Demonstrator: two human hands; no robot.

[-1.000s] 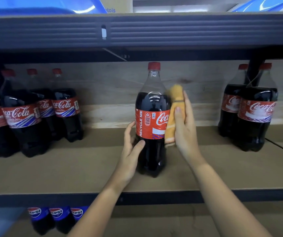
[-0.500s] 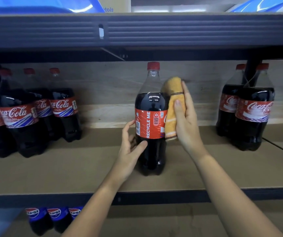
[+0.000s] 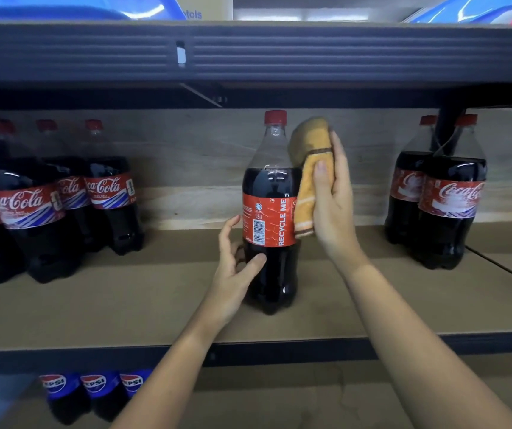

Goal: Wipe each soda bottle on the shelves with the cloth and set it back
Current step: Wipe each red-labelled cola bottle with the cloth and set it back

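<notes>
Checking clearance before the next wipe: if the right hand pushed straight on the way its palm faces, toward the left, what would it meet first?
The cloth it already holds, then the middle bottle right behind it. The right hand has the cloth at the bottle's right side; whether it fully touches is unclear.

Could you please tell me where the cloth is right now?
In the head view, the cloth is right of centre, held in the right hand against the right side of the lone cola bottle on the middle shelf.

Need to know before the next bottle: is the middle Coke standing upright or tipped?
Upright. The bottle stands base down on the shelf board, red cap straight above.
</notes>
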